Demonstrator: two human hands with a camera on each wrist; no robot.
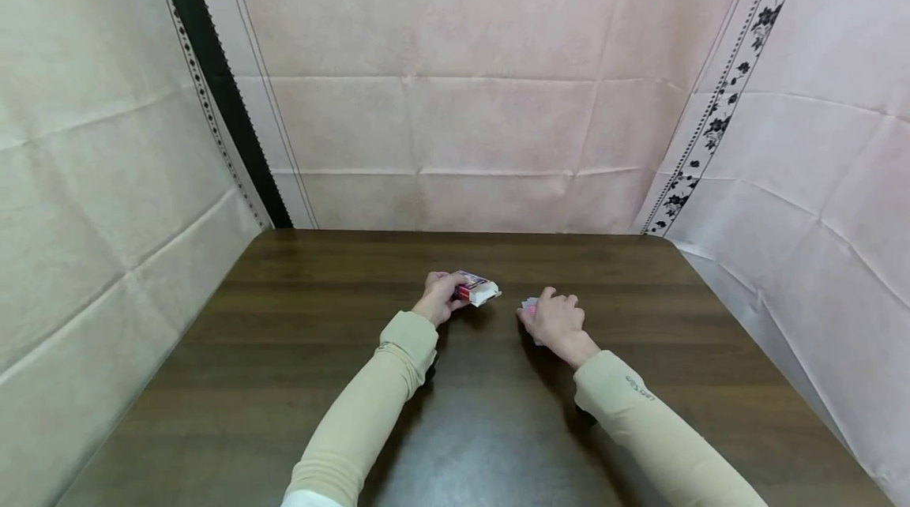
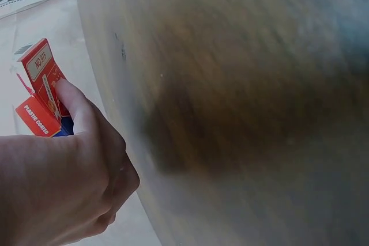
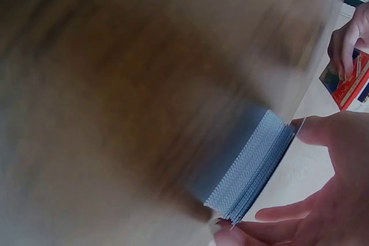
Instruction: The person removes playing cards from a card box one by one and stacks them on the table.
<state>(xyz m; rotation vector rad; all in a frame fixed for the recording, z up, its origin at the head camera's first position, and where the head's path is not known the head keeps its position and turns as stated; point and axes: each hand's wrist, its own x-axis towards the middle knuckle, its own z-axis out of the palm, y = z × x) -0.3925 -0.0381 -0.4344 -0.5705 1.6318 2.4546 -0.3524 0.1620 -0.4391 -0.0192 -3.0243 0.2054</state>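
My left hand (image 1: pixel 439 295) grips a red, white and blue playing-card box (image 1: pixel 479 291) above the brown table. In the left wrist view, the card box (image 2: pixel 39 116) has its end flap standing out and "PLASTIC COATED" printed on it. To the right, my right hand (image 1: pixel 559 321) holds a deck of playing cards (image 1: pixel 529 305), mostly covered by the hand in the head view. The right wrist view shows the deck (image 3: pixel 251 168) edge-on, close over the tabletop, with thumb and fingers at opposite ends. A gap separates deck and box.
The dark brown wooden table (image 1: pixel 284 349) stretches around both hands to its far edge. Pale cloth sheets (image 1: pixel 455 120) hang behind it and on both sides. A black strip (image 1: pixel 220 80) runs down the back left corner.
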